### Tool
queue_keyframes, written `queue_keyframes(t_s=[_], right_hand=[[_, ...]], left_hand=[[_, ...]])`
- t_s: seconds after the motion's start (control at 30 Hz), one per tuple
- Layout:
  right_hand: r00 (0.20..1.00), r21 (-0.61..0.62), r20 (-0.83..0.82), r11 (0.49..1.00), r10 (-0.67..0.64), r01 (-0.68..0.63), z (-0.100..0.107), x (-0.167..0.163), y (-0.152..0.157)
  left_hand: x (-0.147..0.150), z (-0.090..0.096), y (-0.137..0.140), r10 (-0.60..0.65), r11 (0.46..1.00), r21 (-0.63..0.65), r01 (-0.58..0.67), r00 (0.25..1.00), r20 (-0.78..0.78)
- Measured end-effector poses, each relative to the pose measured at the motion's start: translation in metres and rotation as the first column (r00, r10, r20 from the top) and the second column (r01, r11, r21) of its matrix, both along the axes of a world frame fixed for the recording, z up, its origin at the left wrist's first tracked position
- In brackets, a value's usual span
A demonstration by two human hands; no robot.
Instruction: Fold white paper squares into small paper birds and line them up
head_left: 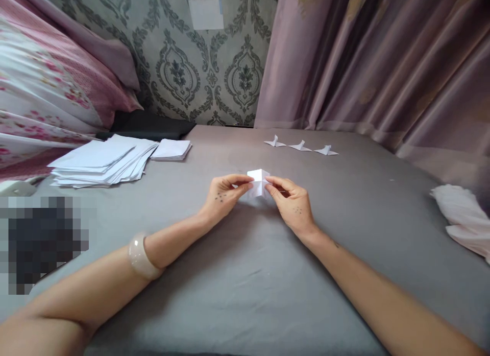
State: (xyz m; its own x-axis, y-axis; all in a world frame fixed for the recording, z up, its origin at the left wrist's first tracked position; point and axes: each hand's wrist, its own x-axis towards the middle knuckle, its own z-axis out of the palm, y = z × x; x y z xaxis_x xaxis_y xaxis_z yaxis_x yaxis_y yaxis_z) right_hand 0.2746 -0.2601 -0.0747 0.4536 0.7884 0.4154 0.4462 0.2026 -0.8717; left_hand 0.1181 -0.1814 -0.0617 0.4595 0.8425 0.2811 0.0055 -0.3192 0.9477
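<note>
A small creased piece of white paper [260,176] is held up in front of me, just above the grey sheet. My left hand [226,195] pinches its left edge between thumb and fingers. On the opposite edge, my right hand [291,200] grips the paper the same way. Fold lines cross near the paper's middle, and its lower part hangs between the fingertips. Farther off to the right, three folded paper cranes [299,146] sit in a row.
At the left lies a stack of large white sheets [95,159] beside a smaller stack of paper squares [171,149]. Behind them is a black cloth [149,126]. Curtains [344,60] border the right side, with a crumpled pale cloth [461,218] near that edge.
</note>
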Motion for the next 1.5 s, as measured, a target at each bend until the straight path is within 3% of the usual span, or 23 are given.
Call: queue_keyframes(t_s=[0.27,0.53,0.83,1.1,1.5], right_hand=[[1.000,0.042,0.020,0.999,-0.022,0.021,0.000,0.007,0.012],[0.998,0.011,-0.040,0.999,-0.050,0.050,0.013,0.028,0.044],[0.997,-0.027,-0.064,0.999,-0.045,0.044,-0.006,0.027,0.057],[0.998,0.016,-0.058,1.000,-0.007,0.008,-0.013,0.020,0.053],[0.999,0.036,0.006,0.999,-0.039,0.039,-0.006,0.014,0.045]], left_hand=[[0.008,-0.002,0.019,0.031,0.995,0.096,-0.029,0.999,-0.018],[0.033,0.010,0.045,-0.023,1.000,-0.001,0.023,0.999,0.046],[0.040,-0.003,0.056,0.056,0.997,-0.050,-0.053,0.996,0.068],[0.032,-0.008,0.050,0.011,0.999,-0.033,-0.010,1.000,0.026],[0.032,-0.011,0.048,0.055,0.975,0.219,-0.037,0.996,-0.076]])
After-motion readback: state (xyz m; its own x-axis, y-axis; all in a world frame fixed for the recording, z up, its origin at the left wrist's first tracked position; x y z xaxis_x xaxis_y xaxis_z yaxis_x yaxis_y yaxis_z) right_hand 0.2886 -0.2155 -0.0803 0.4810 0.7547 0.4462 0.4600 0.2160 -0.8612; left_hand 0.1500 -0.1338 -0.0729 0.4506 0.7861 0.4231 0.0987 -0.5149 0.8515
